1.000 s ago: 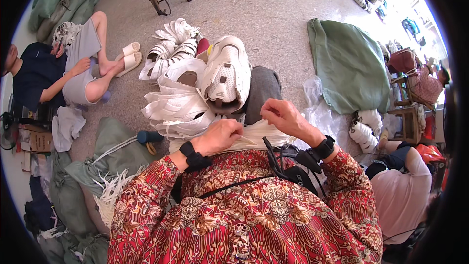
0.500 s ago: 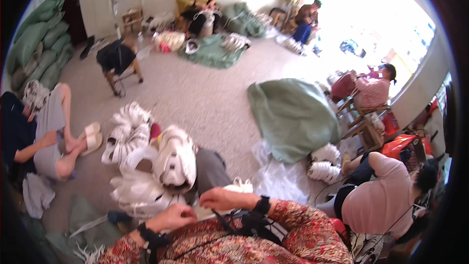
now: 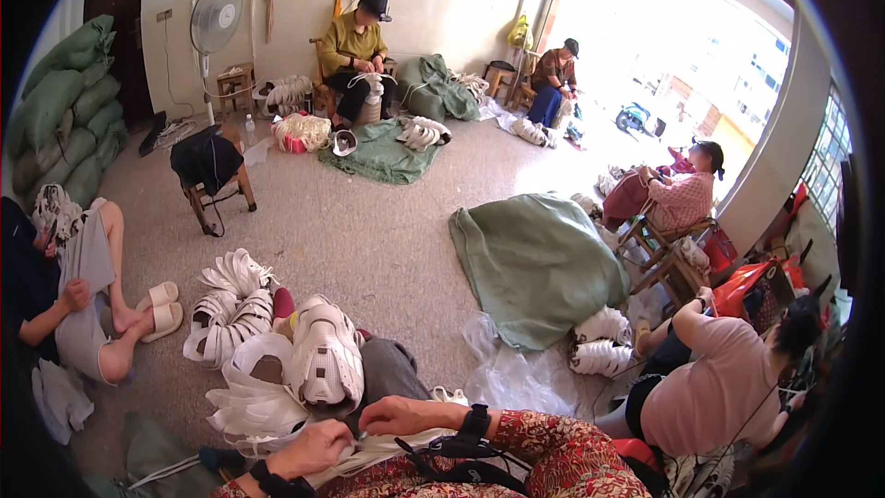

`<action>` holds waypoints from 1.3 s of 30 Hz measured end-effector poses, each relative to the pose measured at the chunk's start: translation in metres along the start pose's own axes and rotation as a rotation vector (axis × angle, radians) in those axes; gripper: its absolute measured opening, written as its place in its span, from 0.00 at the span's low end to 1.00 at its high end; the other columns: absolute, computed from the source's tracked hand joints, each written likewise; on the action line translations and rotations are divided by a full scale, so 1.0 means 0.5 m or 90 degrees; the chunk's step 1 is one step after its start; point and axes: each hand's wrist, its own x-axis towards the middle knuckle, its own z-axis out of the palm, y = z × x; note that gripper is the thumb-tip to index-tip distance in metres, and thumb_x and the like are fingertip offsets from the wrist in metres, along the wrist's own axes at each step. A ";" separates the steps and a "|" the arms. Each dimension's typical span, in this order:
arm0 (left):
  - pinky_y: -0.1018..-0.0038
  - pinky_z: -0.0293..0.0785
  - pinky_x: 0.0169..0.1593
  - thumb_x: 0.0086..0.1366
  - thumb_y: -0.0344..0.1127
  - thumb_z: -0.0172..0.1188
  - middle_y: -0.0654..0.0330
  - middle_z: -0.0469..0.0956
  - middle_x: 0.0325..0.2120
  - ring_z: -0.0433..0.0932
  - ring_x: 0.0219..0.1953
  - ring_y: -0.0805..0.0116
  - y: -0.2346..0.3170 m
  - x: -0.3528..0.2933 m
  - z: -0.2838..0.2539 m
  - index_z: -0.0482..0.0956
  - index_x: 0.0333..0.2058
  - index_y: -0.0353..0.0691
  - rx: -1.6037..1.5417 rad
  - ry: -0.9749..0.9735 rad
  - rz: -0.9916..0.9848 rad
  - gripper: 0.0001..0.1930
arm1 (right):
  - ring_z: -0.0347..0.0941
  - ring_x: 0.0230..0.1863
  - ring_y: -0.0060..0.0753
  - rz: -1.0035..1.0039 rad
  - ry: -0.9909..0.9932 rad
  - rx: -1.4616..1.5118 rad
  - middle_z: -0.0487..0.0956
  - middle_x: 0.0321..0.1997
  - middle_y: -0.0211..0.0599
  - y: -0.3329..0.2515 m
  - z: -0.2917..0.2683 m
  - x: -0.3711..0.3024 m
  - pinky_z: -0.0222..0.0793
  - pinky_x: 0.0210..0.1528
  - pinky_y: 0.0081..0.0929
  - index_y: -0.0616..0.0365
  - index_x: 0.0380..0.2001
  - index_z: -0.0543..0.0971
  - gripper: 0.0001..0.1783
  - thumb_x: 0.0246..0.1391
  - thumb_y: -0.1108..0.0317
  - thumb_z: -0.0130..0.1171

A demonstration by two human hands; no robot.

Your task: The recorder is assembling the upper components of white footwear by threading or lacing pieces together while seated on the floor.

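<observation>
Fingers of the left hand (image 3: 316,448) and right hand (image 3: 402,415) curl near pale strands (image 3: 383,449); any grip cannot be told. Beyond, a shaped shoe (image 3: 324,352) sits beside the knee (image 3: 395,371); uppers (image 3: 251,397), completeness unclear, lie stacked on the floor's (image 3: 369,240) near side.

Red-and-cream patterned sleeves (image 3: 553,443); black strap (image 3: 476,422) on right wrist, another on left; black pouch (image 3: 475,472) at waist.

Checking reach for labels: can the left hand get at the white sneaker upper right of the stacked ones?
Likely yes: the left hand is close below the white sneaker upper in view, nothing apparent between them; the right hand sits to the side.
</observation>
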 end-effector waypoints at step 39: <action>0.54 0.76 0.38 0.57 0.29 0.58 0.49 0.77 0.25 0.78 0.31 0.44 0.015 -0.132 -0.181 0.78 0.28 0.37 0.529 0.084 -0.222 0.03 | 0.78 0.39 0.31 -0.222 0.573 0.968 0.79 0.36 0.34 0.157 -0.241 -0.153 0.76 0.49 0.34 0.56 0.39 0.77 0.10 0.67 0.61 0.55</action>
